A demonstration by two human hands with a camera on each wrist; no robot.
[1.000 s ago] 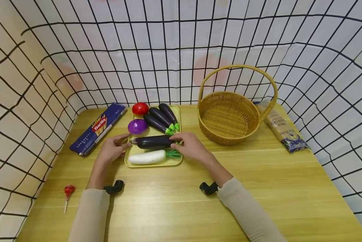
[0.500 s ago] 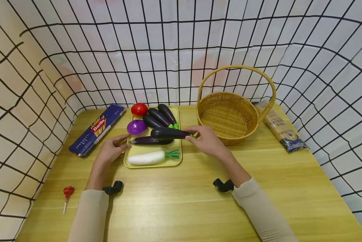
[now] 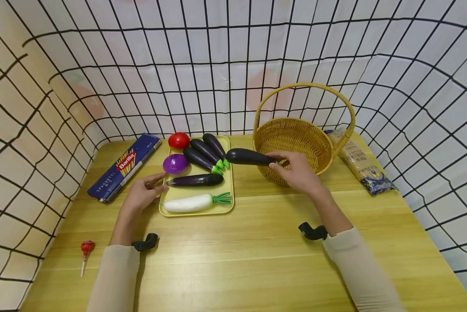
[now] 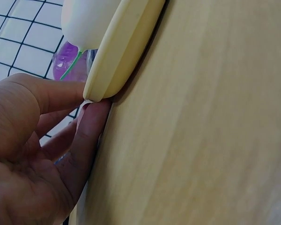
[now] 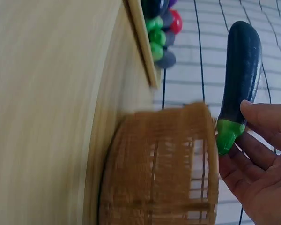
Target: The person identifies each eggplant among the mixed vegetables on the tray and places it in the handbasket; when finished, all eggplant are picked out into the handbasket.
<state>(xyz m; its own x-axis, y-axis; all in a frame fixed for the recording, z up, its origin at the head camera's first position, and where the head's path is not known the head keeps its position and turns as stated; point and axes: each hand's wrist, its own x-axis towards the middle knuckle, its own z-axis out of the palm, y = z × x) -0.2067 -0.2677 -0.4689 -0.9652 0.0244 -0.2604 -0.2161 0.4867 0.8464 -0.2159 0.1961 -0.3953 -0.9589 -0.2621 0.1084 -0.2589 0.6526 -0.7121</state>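
Observation:
My right hand (image 3: 297, 173) pinches a dark eggplant (image 3: 246, 157) by its green stem end, held in the air between the yellow tray (image 3: 226, 186) and the wicker basket (image 3: 274, 174). The right wrist view shows this eggplant (image 5: 243, 70) pointing up from thumb and fingers, beside the basket. My left hand (image 3: 139, 195) pinches the tray's left rim; the left wrist view has thumb and finger at the tray corner (image 4: 110, 70). On the tray lie a long dark eggplant (image 3: 196, 180), a white radish (image 3: 188, 203), a purple onion-shaped vegetable (image 3: 176, 164), a tomato (image 3: 178, 141) and three smaller eggplants (image 3: 204, 151).
A blue spaghetti box (image 3: 124, 168) lies left of the tray. Behind the basket's right side is a clear plastic bag of dry food (image 3: 360, 164). A red lollipop (image 3: 87, 248) lies at the front left. Black wire grid (image 3: 241, 65) encloses the table's back and sides.
My right hand has lifted the eggplant off the long one on the tray and carried it right, to the basket's front left. The left hand stays at the tray's rim.

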